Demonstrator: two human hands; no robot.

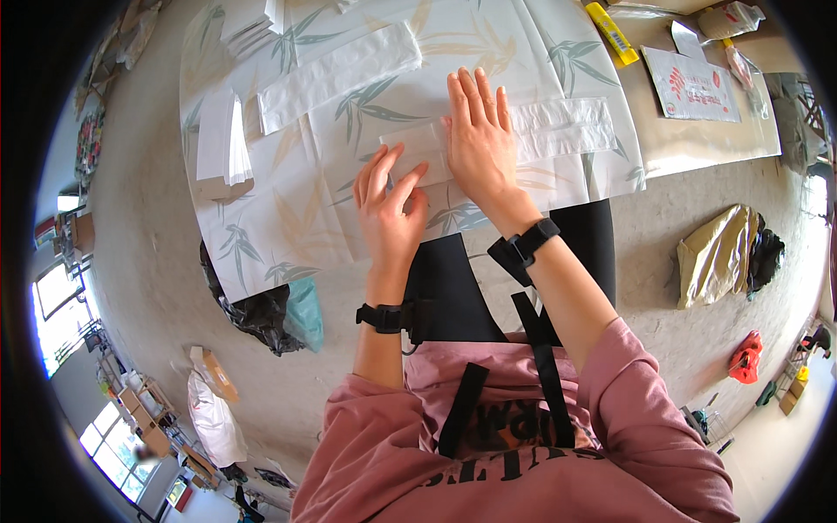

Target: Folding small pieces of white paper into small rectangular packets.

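Observation:
A long, clear plastic sleeve lies flat across the leaf-patterned table covering. My right hand rests on it with straight fingers, palm down, holding nothing. Just left of it, my left hand is at the sleeve's left end, its fingers bent and apart and nothing visibly gripped. Farther up and left lies a second stretch of clear plastic sleeves. Beside that, at the table's left, stands a stack of white cards; another white stack sits at the far edge.
At the far right are a yellow box and a printed silver-white package on a brown surface. Black and teal plastic bags hang below the table's left edge. A gold-coloured bag and a red bag lie on the floor.

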